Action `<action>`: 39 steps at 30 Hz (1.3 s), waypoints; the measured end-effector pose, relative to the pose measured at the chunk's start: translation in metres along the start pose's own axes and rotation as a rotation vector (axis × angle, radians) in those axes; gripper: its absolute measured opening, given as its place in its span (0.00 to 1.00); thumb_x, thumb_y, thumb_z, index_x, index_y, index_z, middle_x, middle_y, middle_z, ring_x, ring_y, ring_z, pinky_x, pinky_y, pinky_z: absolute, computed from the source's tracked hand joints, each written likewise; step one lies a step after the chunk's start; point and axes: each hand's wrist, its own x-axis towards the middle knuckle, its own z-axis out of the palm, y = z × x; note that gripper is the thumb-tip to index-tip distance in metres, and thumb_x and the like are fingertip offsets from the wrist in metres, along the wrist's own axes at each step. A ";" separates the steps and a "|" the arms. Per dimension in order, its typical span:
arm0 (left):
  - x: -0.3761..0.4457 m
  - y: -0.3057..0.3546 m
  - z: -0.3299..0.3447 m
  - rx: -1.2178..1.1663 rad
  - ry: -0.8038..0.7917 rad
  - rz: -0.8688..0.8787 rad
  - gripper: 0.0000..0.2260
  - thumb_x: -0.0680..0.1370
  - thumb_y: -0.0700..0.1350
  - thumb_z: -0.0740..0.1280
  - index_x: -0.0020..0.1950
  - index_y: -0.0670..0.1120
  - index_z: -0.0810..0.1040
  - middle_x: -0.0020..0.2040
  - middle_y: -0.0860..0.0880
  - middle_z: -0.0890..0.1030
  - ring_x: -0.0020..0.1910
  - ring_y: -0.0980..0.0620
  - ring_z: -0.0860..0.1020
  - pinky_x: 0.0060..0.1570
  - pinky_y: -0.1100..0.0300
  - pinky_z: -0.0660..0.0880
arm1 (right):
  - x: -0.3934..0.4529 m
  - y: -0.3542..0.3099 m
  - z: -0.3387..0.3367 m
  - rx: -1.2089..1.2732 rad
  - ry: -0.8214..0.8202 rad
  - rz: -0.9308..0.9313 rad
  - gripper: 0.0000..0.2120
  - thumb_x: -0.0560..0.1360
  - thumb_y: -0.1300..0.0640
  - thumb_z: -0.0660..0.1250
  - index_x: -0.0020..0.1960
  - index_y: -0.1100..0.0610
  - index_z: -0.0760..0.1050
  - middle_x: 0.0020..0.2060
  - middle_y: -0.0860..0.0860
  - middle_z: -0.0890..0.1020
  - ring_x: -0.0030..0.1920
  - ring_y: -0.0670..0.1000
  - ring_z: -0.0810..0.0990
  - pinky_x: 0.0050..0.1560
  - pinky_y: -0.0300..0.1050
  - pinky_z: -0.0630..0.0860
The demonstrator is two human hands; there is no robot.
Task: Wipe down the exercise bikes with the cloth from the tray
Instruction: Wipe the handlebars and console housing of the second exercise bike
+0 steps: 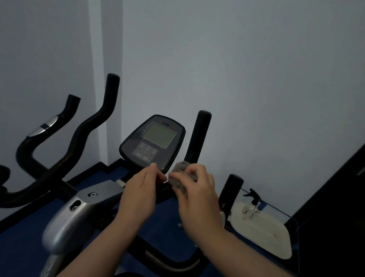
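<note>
A black exercise bike with a console (154, 142) and upright handlebar (199, 135) stands before me. My right hand (197, 197) is closed around a bunched grey cloth (180, 172), held against the handlebar just below the console's lower right edge. Beside it, my left hand (139, 191) rests at the console's lower edge, fingers curled, thumb and fingertips touching the bar; whether it grips anything is unclear. A second bike's curved black handlebars (58, 148) and silver frame (70, 222) fill the left side.
A white tray (265, 235) lies on a glass-topped stand at the lower right, with a clear spray bottle (252, 202) standing on it. Blue floor lies beneath. A pale wall is behind, and a dark panel (343, 194) rises at the right.
</note>
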 end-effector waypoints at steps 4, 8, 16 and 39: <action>0.003 0.000 0.000 -0.107 0.057 -0.041 0.24 0.83 0.51 0.50 0.39 0.45 0.81 0.40 0.47 0.83 0.43 0.52 0.79 0.45 0.57 0.72 | 0.036 0.017 -0.020 -0.032 -0.069 -0.002 0.10 0.78 0.55 0.64 0.57 0.49 0.78 0.53 0.45 0.69 0.53 0.46 0.68 0.47 0.36 0.69; 0.001 -0.002 -0.007 -0.102 0.007 -0.024 0.19 0.82 0.46 0.53 0.40 0.43 0.81 0.41 0.47 0.82 0.45 0.48 0.79 0.45 0.56 0.73 | 0.000 -0.012 0.005 0.004 0.015 0.057 0.10 0.77 0.58 0.65 0.58 0.52 0.77 0.54 0.48 0.70 0.53 0.48 0.70 0.49 0.39 0.74; -0.016 -0.016 -0.022 0.015 -0.021 -0.034 0.22 0.83 0.53 0.50 0.45 0.47 0.82 0.44 0.49 0.83 0.48 0.52 0.79 0.53 0.55 0.72 | 0.017 0.004 -0.005 0.056 0.090 0.157 0.12 0.76 0.60 0.66 0.59 0.52 0.77 0.53 0.45 0.67 0.55 0.47 0.71 0.52 0.45 0.78; 0.027 0.015 0.022 0.187 -0.177 -0.031 0.19 0.83 0.52 0.50 0.41 0.52 0.77 0.45 0.51 0.80 0.46 0.49 0.77 0.52 0.52 0.73 | 0.124 0.012 -0.074 0.250 0.366 0.121 0.05 0.76 0.54 0.66 0.50 0.53 0.78 0.56 0.48 0.70 0.56 0.54 0.74 0.53 0.53 0.78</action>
